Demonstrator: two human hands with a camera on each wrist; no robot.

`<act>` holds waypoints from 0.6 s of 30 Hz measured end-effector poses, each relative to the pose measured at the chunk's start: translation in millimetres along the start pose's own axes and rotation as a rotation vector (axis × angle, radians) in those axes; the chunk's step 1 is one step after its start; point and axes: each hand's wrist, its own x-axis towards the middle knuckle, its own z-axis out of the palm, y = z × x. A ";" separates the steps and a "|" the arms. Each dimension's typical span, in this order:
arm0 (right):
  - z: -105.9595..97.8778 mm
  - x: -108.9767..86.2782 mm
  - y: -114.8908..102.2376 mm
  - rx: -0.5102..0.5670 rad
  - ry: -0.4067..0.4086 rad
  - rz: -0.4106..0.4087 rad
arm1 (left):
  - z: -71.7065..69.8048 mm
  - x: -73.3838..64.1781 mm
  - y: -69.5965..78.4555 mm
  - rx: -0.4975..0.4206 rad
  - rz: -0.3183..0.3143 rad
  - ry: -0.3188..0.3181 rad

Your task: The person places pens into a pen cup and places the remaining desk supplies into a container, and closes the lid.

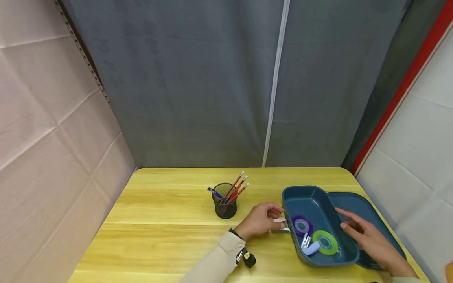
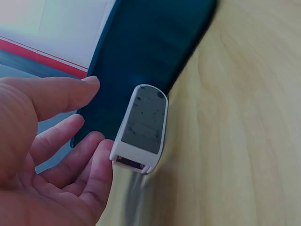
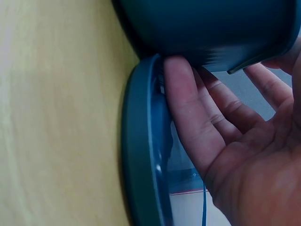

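A deep blue-green tray [image 1: 311,200] holds a purple tape roll [image 1: 302,226], a green tape roll [image 1: 325,242], a small silvery object [image 1: 305,241] and a pale lavender object [image 1: 312,248]. Beside its left wall, a small white-and-grey stapler [image 2: 143,120] lies close to my left hand [image 1: 261,221]. The left fingers bend loosely, with the thumb apart; the outer fingertips reach the stapler's edge without visibly closing round it. My right hand [image 1: 369,239] is at the tray's right wall, its fingers fairly straight against the outside; the thumb is partly hidden in the right wrist view.
Partly under the tray's right side is a flat blue-green lid or shallow tray [image 1: 357,202]. A black mesh cup [image 1: 225,210] with several pencils and a blue pen stands left of the tray. The wooden table [image 1: 159,220] meets a grey curtain behind and pale cloth walls at both sides.
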 end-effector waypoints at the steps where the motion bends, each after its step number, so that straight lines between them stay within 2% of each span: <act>1: 0.0 0.1 -0.1 0.002 -0.001 0.000 | 0.0 -0.2 -1.0 0.006 -0.001 0.001; 13: 0.9 -0.2 0.5 0.019 0.005 -0.012 | 1.7 -2.0 -15.5 0.127 0.012 -0.008; 18: 1.0 0.2 1.1 0.021 0.010 -0.018 | 4.9 -2.5 -15.8 0.197 0.049 -0.029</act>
